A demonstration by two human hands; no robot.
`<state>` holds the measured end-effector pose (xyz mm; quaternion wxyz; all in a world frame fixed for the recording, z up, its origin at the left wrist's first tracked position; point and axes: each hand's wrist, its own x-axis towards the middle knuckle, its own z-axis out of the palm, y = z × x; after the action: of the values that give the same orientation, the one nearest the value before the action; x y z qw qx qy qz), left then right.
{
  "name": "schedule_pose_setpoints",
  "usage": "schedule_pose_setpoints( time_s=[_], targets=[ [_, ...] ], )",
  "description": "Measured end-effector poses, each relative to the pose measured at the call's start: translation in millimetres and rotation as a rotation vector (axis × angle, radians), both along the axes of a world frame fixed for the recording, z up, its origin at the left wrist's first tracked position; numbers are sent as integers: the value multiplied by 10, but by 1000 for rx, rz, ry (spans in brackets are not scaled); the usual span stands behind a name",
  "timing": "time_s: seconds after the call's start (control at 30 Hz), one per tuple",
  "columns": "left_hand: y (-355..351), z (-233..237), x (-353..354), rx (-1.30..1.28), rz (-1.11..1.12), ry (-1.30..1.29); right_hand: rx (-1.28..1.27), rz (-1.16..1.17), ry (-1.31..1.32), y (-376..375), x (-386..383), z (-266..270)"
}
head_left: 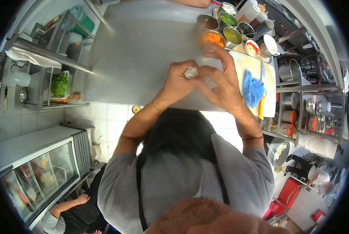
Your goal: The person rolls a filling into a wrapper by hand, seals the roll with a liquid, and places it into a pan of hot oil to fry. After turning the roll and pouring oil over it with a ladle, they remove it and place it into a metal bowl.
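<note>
Above the steel counter (127, 50), my left hand (179, 80) is closed around a small whitish lump (190, 72) that shows at the top of its fist. My right hand (223, 84) is just to the right of it, fingers spread and slightly blurred, with nothing visible between them. Its fingertips are close to the lump; whether they touch it is unclear. Beyond the right hand is a bowl of orange pieces (213, 38). A blue cloth (253, 89) lies on the white cutting board (242, 62), beside a knife (263, 78) with a yellow handle.
Bowls of chopped green herbs (228, 19), yellowish liquid (232, 36) and red pieces (252, 48) stand at the back right, near squeeze bottles (250, 13). Steel shelves flank the counter. Another person's arm (71, 205) shows at lower left.
</note>
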<state>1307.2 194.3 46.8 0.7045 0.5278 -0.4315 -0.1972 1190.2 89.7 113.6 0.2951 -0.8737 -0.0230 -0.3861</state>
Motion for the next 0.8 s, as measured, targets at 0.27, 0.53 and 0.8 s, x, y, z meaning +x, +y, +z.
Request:
schedule_pose_setpoints(
  time_s=[0.27,0.53,0.8],
  targets=[
    [12,126,42,46,51,-215,-231,45,163,-49,-39,94],
    [-25,123,29,16,33,-77,-36,20,6,-15,-30,140],
    [-81,66,-15,-50,-75,56,-269,-9,-46,-111,-47,-15]
  ],
)
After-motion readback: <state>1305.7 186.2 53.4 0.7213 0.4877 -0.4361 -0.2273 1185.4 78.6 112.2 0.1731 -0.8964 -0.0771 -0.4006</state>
